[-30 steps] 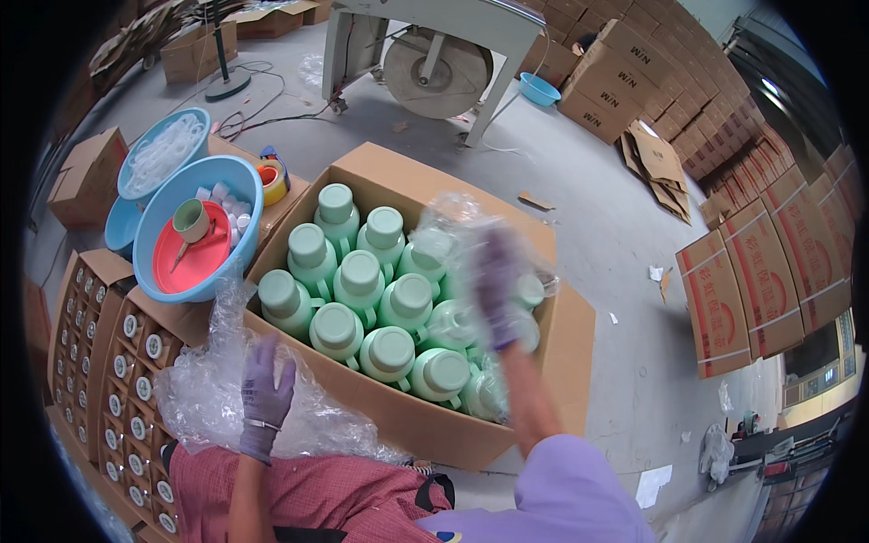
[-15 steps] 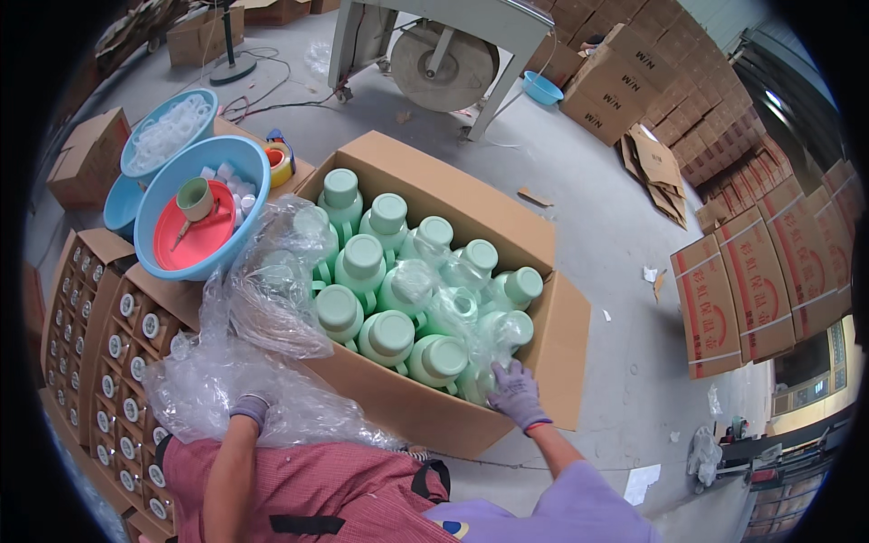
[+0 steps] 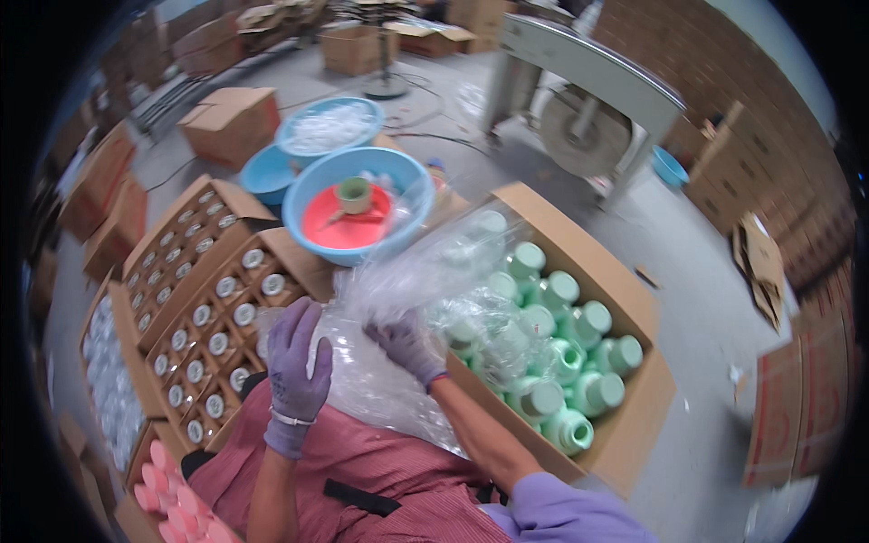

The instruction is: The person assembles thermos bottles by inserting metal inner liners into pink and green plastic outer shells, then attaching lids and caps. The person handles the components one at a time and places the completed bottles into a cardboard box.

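My left hand [image 3: 297, 376], in a purple-grey glove, is raised beside the left edge of a heap of clear plastic bags [image 3: 367, 376]. Its fingers are stretched out and the thumb stands apart. My gloved right hand [image 3: 412, 346] is closed on a clear plastic bag that is drawn up and smeared by motion over the box corner. To the right, an open cardboard box [image 3: 579, 244] holds several mint-green jugs [image 3: 597, 392], some with lids on and some with bare round mouths. Loose plastic film covers part of them.
A blue basin [image 3: 303, 237] holding a red dish [image 3: 321, 213] and a green cup [image 3: 354, 194] stands beyond my hands. To the left, divided cartons [image 3: 204, 362] hold several round-ended silvery pieces. Pink bottle-like items [image 3: 181, 507] are at lower left. A wheeled machine [image 3: 588, 63] stands behind.
The view has swung left. My right hand has left the box's near right corner and now grips plastic at the heap. My left hand has come up out of the plastic, fingers spread.
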### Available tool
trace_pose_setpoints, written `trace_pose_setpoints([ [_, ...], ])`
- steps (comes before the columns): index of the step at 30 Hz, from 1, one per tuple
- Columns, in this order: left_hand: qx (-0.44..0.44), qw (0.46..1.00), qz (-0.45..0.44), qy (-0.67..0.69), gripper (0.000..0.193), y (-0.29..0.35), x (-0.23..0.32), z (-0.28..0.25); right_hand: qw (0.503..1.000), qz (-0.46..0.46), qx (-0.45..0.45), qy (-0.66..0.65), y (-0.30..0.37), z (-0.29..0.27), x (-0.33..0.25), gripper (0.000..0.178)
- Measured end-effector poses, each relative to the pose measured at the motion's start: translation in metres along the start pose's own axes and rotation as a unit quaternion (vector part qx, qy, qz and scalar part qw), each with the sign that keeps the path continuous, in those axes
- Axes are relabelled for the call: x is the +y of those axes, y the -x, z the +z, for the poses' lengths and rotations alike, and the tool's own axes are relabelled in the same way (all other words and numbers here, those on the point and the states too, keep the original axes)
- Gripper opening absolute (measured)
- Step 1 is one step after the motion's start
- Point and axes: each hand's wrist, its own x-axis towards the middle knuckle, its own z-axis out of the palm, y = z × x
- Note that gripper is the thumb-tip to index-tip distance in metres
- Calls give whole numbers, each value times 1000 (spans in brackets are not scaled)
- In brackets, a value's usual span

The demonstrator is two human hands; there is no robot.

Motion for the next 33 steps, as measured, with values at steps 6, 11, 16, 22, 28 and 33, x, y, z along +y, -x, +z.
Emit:
trace_pose_setpoints([
  [6, 95, 969, -223, -54, 42, 122, -80, -109, 830, -84, -291, 468, 46, 77, 119, 23],
  [11, 86, 955, -282, -28, 41, 155, -91, -96, 674, -57, -479, 560, 50, 25, 100, 27],
  [16, 74, 979, -182, -52, 44, 109, -60, -80, 898, -320, -127, 274, 28, -3, -34, 50],
  [22, -108, 993, 5, 41, 57, 39, -28, 34, 685, -52, -321, 652, 41, 65, 177, 57],
  [28, -509, 855, -18, -103, 60, 116, -82, 149, 717, 31, -506, 479, 22, 37, 185, 47],
  [33, -574, 805, -135, -61, 59, 94, -88, 109, 761, -13, -506, 406, -3, 9, -26, 43],
])
